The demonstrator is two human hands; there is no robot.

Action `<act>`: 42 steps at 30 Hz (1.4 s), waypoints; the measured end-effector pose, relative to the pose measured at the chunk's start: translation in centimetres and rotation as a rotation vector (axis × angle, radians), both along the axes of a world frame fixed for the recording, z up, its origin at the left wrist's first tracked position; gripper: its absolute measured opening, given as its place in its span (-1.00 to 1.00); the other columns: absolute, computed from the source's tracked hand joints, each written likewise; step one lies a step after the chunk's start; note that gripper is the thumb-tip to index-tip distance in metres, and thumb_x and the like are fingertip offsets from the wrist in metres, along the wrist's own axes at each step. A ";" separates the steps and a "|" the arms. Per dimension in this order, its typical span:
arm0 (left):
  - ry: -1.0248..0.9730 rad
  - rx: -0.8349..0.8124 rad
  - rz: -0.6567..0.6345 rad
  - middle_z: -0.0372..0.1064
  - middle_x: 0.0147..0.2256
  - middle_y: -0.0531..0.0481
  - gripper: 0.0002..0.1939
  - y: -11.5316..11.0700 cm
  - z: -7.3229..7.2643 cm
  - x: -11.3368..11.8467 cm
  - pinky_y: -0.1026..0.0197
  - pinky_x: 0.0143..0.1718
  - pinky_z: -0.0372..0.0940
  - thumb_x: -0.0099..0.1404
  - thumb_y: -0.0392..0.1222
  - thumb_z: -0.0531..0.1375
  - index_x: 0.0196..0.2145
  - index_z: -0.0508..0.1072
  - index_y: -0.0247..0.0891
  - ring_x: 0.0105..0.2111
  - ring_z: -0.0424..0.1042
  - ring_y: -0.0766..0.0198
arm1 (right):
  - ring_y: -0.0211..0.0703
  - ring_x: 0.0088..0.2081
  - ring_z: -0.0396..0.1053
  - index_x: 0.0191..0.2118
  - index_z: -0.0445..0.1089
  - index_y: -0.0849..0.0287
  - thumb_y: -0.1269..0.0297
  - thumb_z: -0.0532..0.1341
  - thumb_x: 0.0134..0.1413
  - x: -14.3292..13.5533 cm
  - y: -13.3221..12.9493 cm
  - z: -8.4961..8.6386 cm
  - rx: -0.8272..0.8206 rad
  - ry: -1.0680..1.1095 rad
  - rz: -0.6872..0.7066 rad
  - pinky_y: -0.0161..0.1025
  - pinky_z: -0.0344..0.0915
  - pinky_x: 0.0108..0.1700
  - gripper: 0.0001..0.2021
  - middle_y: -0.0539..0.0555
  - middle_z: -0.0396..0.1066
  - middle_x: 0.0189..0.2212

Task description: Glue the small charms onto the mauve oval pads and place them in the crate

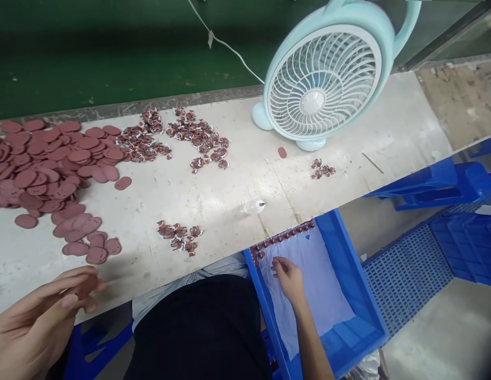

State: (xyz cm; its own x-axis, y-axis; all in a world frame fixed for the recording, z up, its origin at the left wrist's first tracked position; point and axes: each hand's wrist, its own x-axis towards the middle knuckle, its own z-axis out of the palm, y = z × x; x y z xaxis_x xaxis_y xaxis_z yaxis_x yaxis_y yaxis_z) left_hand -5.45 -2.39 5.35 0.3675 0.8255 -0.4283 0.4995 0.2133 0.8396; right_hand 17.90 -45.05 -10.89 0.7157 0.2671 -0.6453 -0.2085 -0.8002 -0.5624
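Note:
My left hand is at the lower left, its fingers closed on a reddish-brown oval disc above the table edge. Just beyond it lies a large pile of similar discs. My right hand is over the blue crate, above a white sheet lining it. Its thumb and fingertips are near a row of small dark brown figures along the crate's far edge. No object can be made out between those fingers.
A light-blue fan stands at the table's back. Small brown figures lie in clusters on the white table. A small clear bottle is near the front edge. Blue stools and more crates are at the right.

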 end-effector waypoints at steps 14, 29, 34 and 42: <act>-0.134 -0.264 0.152 0.65 -0.22 0.00 -0.63 -1.6 1.0 2.1 0.26 -0.55 0.42 -0.21 0.03 0.59 -0.41 0.71 -0.09 -0.36 0.56 0.06 | -0.04 0.00 0.50 0.19 0.38 0.15 0.08 0.25 0.36 -1.4 3.9 -1.1 -0.179 0.042 0.266 0.05 0.48 0.06 -0.60 0.15 0.47 0.06; -0.086 -0.209 0.025 0.68 -0.19 0.11 -0.84 -1.5 1.2 2.9 0.12 -0.44 0.38 0.06 0.01 0.48 -0.34 0.71 0.06 -0.27 0.57 -0.01 | -0.03 0.03 0.49 0.17 0.40 0.13 0.09 0.25 0.36 -1.5 3.8 -1.3 -0.095 0.060 0.254 0.05 0.47 0.09 -0.62 0.14 0.47 0.07; -0.093 -0.177 0.018 0.68 -0.18 0.13 -0.87 -1.8 1.4 3.4 0.10 -0.44 0.34 0.10 0.02 0.46 -0.34 0.71 0.07 -0.26 0.55 -0.01 | -0.03 0.03 0.49 0.17 0.40 0.14 0.09 0.25 0.35 -1.5 4.1 -1.2 -0.049 0.088 0.187 0.06 0.46 0.10 -0.62 0.14 0.47 0.07; -0.096 -0.229 0.085 0.68 -0.20 0.12 -0.80 -1.0 0.8 2.6 0.13 -0.42 0.36 0.04 0.04 0.50 -0.34 0.70 0.04 -0.26 0.58 0.00 | -0.16 -0.20 0.49 0.01 0.49 0.19 0.07 0.28 0.32 -0.1 4.1 3.1 0.147 0.084 -0.115 -0.10 0.48 -0.09 -0.68 0.07 0.53 -0.17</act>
State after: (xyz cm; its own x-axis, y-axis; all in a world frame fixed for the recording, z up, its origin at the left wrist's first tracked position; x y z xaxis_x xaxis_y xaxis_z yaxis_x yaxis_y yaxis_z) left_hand -2.89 -3.38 6.20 0.3492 0.7408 -0.5739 0.3919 0.4409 0.8075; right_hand 17.79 -40.93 -7.76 0.6920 0.2826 -0.6643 -0.3446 -0.6793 -0.6479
